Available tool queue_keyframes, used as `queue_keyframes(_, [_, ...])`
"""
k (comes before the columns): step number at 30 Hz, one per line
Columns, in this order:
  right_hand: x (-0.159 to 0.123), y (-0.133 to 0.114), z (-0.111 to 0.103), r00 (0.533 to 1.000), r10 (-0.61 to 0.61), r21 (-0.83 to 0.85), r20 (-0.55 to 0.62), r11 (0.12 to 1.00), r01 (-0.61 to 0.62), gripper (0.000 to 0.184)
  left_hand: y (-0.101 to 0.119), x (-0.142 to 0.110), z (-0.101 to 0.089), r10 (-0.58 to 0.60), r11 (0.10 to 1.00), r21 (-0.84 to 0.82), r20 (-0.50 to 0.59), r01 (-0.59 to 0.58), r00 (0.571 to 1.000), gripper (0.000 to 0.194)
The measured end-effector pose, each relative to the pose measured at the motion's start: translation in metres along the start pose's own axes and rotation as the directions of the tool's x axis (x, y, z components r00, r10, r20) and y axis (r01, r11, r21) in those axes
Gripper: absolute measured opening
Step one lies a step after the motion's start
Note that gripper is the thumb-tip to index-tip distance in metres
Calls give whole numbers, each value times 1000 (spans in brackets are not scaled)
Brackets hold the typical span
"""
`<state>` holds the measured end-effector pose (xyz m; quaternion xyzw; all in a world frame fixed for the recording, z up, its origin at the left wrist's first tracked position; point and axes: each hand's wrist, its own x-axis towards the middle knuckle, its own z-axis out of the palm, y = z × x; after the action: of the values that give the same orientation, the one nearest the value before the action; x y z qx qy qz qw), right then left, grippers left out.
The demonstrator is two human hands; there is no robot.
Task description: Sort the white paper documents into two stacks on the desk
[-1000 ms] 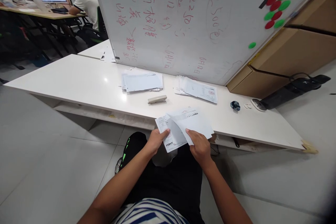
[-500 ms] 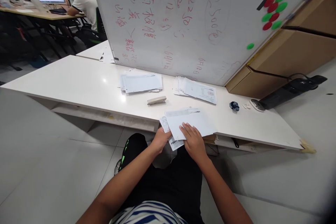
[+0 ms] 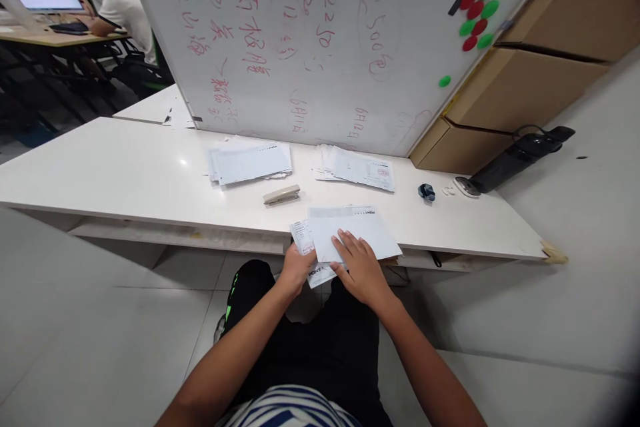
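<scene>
My left hand [image 3: 296, 271] is closed on the lower left edge of a printed slip [image 3: 301, 235]. A white sheet with a PONY-like heading [image 3: 367, 230] overlaps this slip at the desk's front edge. My right hand [image 3: 361, 271] lies on top of the white sheet, fingers stretched and spread, thumb out to the left. Below the sheet, between my hands, a printed paper corner [image 3: 320, 275] shows. A beige stapler [image 3: 281, 195] sits on the desk just beyond. Behind it are a left stack of papers [image 3: 255, 163] and a right stack [image 3: 363, 170].
A whiteboard with red writing [image 3: 330, 80] stands along the back of the white desk [image 3: 150, 180]. Cardboard boxes [image 3: 540, 87], a black bottle [image 3: 515, 163], a mouse [image 3: 467, 187] and a small dark blue object [image 3: 427, 193] are at the right. A seated person [image 3: 125, 13] is far left.
The view has shifted, so the desk and board appear further left. My right thumb has come into sight beside the sheet's lower edge. Both hands stay at the papers.
</scene>
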<state>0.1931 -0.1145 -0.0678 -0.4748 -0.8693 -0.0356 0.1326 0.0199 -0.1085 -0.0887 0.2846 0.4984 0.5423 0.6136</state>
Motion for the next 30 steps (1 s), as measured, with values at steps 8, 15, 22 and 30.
queue_keyframes(8, [-17, -12, 12, 979, 146, -13, -143, 989, -149, 48, 3, -7, -15, -49, 994, -93, 67, 56, 997, 45])
queue_keyframes(15, [-15, -34, 16, 976, 108, 34, -191, 994, -104, 46, 5, -11, -9, -36, 997, -65, 122, 44, 992, 55])
queue_keyframes(22, [-14, 9, 16, 802, 444, 241, -399, 895, -376, 39, 2, -7, -19, 11, 991, 132, -39, -5, 999, 49])
queue_keyframes(30, [-31, 44, -12, 718, 693, 894, 62, 281, -348, 50, 25, -15, -45, -19, 975, 223, 178, -21, 984, 46])
